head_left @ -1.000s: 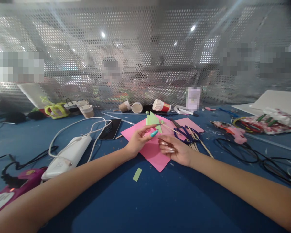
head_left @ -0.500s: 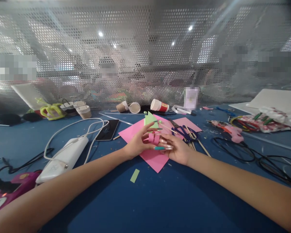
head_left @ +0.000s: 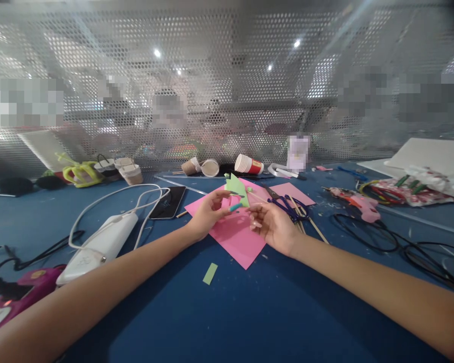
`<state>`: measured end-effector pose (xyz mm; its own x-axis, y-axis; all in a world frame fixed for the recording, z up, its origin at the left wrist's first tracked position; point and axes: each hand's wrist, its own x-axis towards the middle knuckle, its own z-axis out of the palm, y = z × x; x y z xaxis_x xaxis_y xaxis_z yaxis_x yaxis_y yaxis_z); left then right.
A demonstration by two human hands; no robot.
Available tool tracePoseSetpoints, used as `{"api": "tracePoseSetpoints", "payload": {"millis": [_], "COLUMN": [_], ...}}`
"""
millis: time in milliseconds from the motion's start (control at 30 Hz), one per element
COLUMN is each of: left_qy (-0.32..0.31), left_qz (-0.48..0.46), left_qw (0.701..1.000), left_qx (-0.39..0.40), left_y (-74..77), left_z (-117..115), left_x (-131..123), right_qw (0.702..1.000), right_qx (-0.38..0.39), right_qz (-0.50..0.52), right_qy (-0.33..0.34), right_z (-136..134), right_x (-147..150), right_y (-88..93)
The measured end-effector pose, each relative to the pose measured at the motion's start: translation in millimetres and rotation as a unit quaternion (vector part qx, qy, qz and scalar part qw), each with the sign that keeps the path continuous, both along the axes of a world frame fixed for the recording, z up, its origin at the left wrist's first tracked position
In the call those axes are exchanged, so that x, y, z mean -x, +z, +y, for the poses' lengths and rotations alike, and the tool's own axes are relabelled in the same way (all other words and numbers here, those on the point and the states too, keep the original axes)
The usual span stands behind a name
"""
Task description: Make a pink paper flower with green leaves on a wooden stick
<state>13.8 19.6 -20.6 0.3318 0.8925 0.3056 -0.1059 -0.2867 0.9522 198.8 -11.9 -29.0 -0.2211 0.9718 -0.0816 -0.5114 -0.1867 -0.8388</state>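
Note:
My left hand (head_left: 206,216) is closed, with thumb and fingers pinching a small pink paper strip (head_left: 225,202) that is partly hidden behind the fingers. My right hand (head_left: 276,229) is a little apart from it, palm turned inward and fingers curled together; whatever may be between the fingertips is too small to make out. Beneath both hands lies a pink paper sheet (head_left: 244,247). A light green paper piece (head_left: 236,185) rests on it just beyond the fingertips. Blue-handled scissors (head_left: 293,209) lie right of the sheet, beside several wooden sticks (head_left: 320,229).
A small green paper strip (head_left: 210,274) lies in front. On the left are a phone (head_left: 168,202), a white power strip (head_left: 98,247) with its cable and a magenta device (head_left: 30,292). A pink glue gun (head_left: 365,205) with black cable lies right. Paper cups (head_left: 248,164) stand along the mesh panel.
My hands have moved apart. The pink strip, earlier a visible curl between both hands, is now mostly behind my left fingers, which have drawn slightly left; my right fingers have curled.

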Motion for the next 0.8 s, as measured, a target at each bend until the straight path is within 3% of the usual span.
{"api": "tracePoseSetpoints", "payload": {"millis": [67, 100, 133, 167, 233, 300, 367, 433, 567, 667, 800], "left_qy": [-0.017, -0.030, -0.047, -0.066, -0.104, -0.127, -0.136, -0.143, -0.164, -0.179, -0.179], "left_qz": [-0.039, -0.059, -0.077, -0.093, -0.113, -0.121, -0.127, -0.139, -0.136, -0.110, -0.110], "left_qw": [0.999, 0.997, 0.994, 0.991, 0.982, 0.973, 0.965, 0.959, 0.957, 0.962, 0.967], "left_qx": [0.033, 0.046, 0.058, 0.071, 0.105, 0.147, 0.183, 0.202, 0.199, 0.174, 0.143], "left_y": [0.8, 1.3, 1.6, 1.9, 2.1, 2.2, 2.7, 3.7, 5.1, 3.1, -2.1], "left_z": [0.7, 0.6, 0.4, 0.3, 0.7, 1.7, 2.8, 3.1, 1.7, 1.8, 5.2], "left_x": [0.8, 0.9, 0.9, 1.0, 1.5, 2.0, 2.0, 1.2, -0.3, 0.3, 1.9], "right_qw": [0.984, 0.955, 0.909, 0.845, 0.693, 0.570, 0.498, 0.490, 0.556, 0.587, 0.653], "right_qx": [-0.104, -0.173, -0.247, -0.316, -0.411, -0.426, -0.382, -0.321, -0.269, -0.271, -0.275], "right_qz": [-0.130, -0.211, -0.298, -0.387, -0.542, -0.663, -0.751, -0.791, -0.773, -0.744, -0.668], "right_qy": [-0.070, -0.112, -0.155, -0.194, -0.237, -0.233, -0.208, -0.176, -0.143, -0.167, -0.229], "right_z": [4.2, 6.9, 10.1, 13.8, 21.5, 28.6, 33.8, 36.8, 38.8, 40.3, 43.9], "right_x": [-7.0, -12.1, -17.9, -23.9, -35.0, -41.9, -43.2, -39.6, -28.3, -25.5, -31.4], "right_y": [2.3, 4.4, 6.9, 9.3, 12.7, 12.5, 9.5, 5.7, 2.1, 0.9, -2.2]}}
